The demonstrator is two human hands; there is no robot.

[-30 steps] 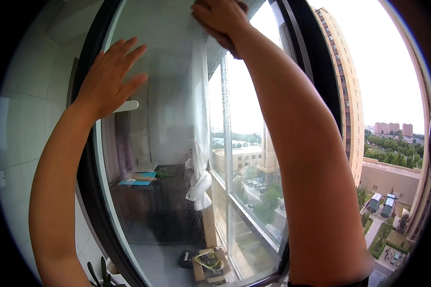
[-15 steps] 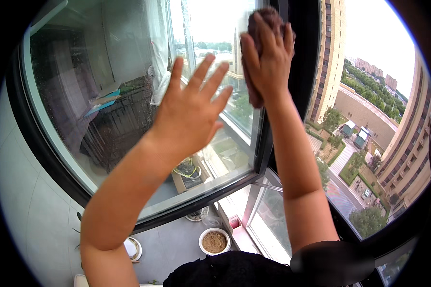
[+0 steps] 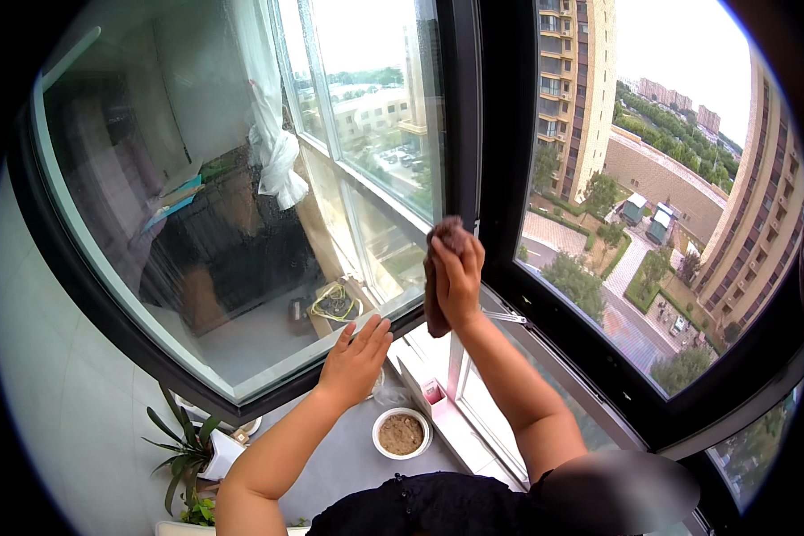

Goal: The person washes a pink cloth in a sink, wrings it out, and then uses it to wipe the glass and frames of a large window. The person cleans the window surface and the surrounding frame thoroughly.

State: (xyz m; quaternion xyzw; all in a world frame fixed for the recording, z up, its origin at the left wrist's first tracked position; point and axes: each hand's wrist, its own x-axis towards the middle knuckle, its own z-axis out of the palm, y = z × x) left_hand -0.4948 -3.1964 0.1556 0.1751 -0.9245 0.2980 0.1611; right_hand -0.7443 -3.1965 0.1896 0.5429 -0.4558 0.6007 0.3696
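Note:
A brown cloth (image 3: 439, 281) is bunched in my right hand (image 3: 458, 279), which presses it against the black frame near the lower right corner of the open window sash (image 3: 232, 295). Part of the cloth hangs below my fingers. My left hand (image 3: 355, 362) is at the sash's bottom frame, its fingers stretched out and holding nothing. Whether its fingertips touch the frame I cannot tell. Through the glass show a knotted white curtain (image 3: 277, 161) and a coiled yellow-green cable (image 3: 335, 304).
Below, a white bowl of brown grainy stuff (image 3: 401, 434) stands on the grey floor. A potted plant (image 3: 188, 442) is at the lower left, and a pink box (image 3: 432, 391) sits on the ledge. A metal stay (image 3: 505, 316) is beside my right wrist. High-rise buildings show outside.
My right hand has moved down the frame's edge with the cloth, from the top to the lower corner. My left hand has come down from before the glass to the bottom frame.

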